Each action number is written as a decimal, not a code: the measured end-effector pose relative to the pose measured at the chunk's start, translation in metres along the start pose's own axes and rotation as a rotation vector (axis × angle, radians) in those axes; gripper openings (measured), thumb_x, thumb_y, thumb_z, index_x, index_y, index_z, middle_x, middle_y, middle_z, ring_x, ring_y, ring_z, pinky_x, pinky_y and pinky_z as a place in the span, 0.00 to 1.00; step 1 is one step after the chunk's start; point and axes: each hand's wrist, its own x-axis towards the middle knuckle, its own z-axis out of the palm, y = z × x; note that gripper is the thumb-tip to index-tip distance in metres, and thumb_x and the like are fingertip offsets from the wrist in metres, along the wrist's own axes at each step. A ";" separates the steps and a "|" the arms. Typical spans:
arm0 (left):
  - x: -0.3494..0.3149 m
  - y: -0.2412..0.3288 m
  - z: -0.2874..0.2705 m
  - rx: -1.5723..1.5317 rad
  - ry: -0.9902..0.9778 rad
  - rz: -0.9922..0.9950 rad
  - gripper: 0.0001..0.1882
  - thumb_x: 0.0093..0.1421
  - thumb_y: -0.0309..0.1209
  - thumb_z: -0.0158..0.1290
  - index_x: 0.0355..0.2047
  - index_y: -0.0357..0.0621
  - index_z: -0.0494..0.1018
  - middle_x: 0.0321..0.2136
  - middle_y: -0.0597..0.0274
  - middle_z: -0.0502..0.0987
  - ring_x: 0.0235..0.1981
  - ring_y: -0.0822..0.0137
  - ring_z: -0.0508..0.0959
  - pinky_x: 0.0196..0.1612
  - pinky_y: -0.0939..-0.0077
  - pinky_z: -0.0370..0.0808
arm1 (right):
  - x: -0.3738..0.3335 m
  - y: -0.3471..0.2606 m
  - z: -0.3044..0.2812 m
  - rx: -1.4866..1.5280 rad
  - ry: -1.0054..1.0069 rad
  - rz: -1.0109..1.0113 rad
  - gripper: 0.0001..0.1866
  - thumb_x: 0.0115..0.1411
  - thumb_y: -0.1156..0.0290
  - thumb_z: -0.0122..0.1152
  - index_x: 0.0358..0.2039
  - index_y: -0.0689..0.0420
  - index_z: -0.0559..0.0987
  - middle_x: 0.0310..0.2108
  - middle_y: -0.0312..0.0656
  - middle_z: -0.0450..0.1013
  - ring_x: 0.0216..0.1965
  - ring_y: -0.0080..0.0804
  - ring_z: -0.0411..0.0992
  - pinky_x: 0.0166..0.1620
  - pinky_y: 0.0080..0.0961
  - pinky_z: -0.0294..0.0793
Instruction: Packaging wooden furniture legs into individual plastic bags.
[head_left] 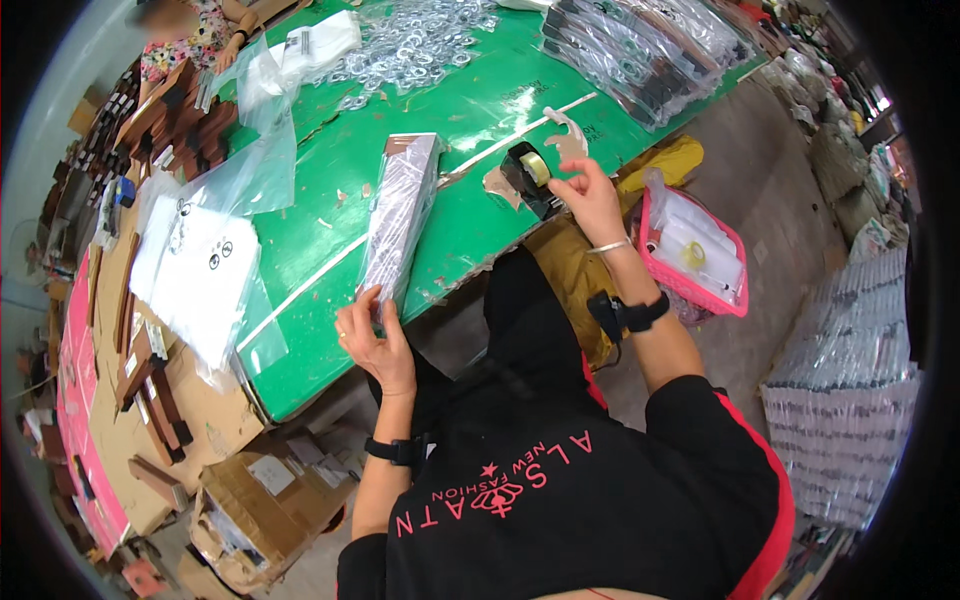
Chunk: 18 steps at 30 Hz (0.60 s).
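Note:
A long, narrow bundle wrapped in clear plastic (400, 215) lies lengthwise on the green tabletop. At its near end my left hand (378, 345) pinches the wrapped end between thumb and fingers. My right hand (592, 200) is raised just right of a black tape dispenser (527, 178) that carries a roll of yellowish tape. Its thumb and forefinger are drawn together beside the dispenser. Whatever they pinch is too small to make out. Torn scraps of brown and white paper (568, 132) lie around the dispenser.
White plastic bags (200, 260) lie at left, near brown wooden pieces (155, 375). Metal rings (415, 50) are heaped at the far side, with wrapped bundles (640, 60) far right. A pink basket (735, 275) stands beside the table. Another person (190, 40) is at far left.

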 end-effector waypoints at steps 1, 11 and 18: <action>0.002 0.002 0.001 -0.015 -0.001 -0.004 0.12 0.55 0.24 0.59 0.41 0.47 0.78 0.32 0.60 0.72 0.36 0.61 0.72 0.41 0.66 0.65 | -0.009 0.004 -0.008 -0.003 0.008 0.001 0.18 0.56 0.66 0.69 0.44 0.57 0.75 0.25 0.34 0.75 0.26 0.20 0.72 0.35 0.20 0.71; 0.002 -0.001 0.002 -0.080 -0.006 -0.003 0.15 0.55 0.23 0.58 0.44 0.45 0.77 0.32 0.60 0.72 0.35 0.61 0.72 0.41 0.66 0.65 | -0.041 0.055 0.002 0.470 -0.031 0.133 0.10 0.63 0.71 0.64 0.42 0.60 0.76 0.28 0.30 0.74 0.30 0.13 0.70 0.35 0.12 0.67; 0.006 0.004 0.001 -0.113 0.024 -0.024 0.20 0.56 0.20 0.56 0.51 0.40 0.73 0.46 0.53 0.69 0.44 0.59 0.72 0.49 0.66 0.71 | -0.032 0.079 0.002 -0.310 -0.005 -0.012 0.08 0.57 0.68 0.66 0.32 0.59 0.79 0.24 0.33 0.77 0.28 0.20 0.74 0.31 0.21 0.71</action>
